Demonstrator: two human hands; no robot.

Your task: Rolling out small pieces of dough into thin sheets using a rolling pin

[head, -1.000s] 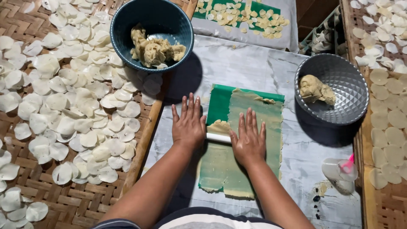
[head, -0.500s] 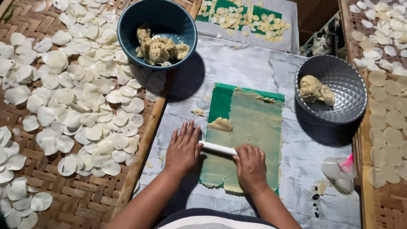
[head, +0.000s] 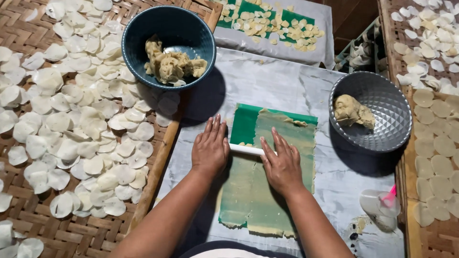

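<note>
Marbled tabletop (head: 287, 86) carries a green sheet (head: 246, 124) of flattened dough, where left hand (head: 209, 149) and right hand (head: 283, 166) press open-palmed, apart, on a white roller (head: 246, 149).

Lighting was pretty bright and sharp; both bowls threw hard dark shadows toward the bottom, with hardly any blur.

Head camera, single view: looks steeply down from above, close over the mat (head: 248, 124); near edge meets the wearer's forearms.
</note>
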